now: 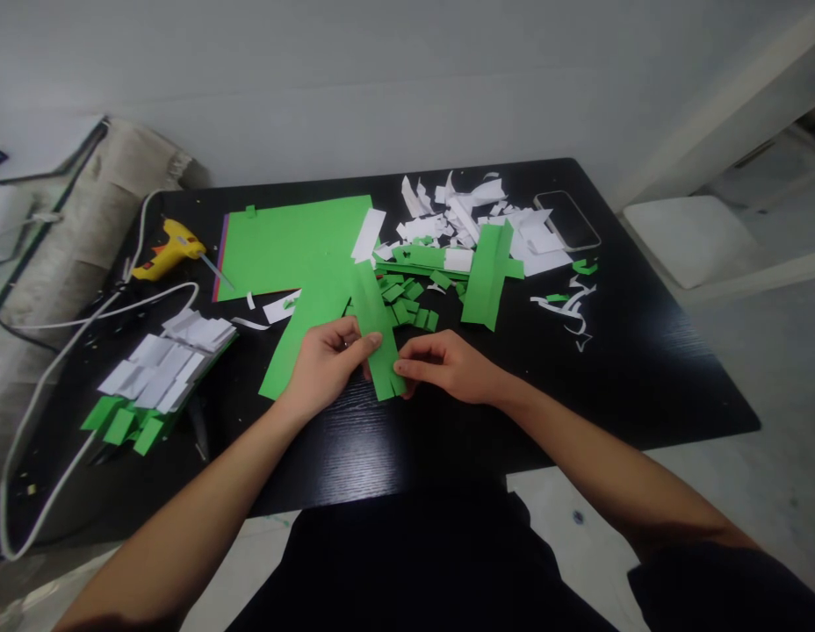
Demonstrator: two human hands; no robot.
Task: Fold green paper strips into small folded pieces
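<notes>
A long green paper strip (376, 329) is held up over the near middle of the table, with small slits along its near end. My left hand (328, 360) pinches its left side, thumb on top. At the slit end, my right hand (443, 364) grips the right edge between thumb and fingers. Beneath and left of the strip lies a larger green sheet (308, 325). Small folded green paper pieces (411, 307) are heaped just beyond my right hand. Another creased green strip (486, 281) leans to the right of that heap.
On the black table (618, 369) are a yellow glue gun (174, 250) with a white cord, green sheets (289, 241), white paper scraps (460, 211) and a phone (566, 219). A form layered with white and green paper tabs (167, 364) lies at left.
</notes>
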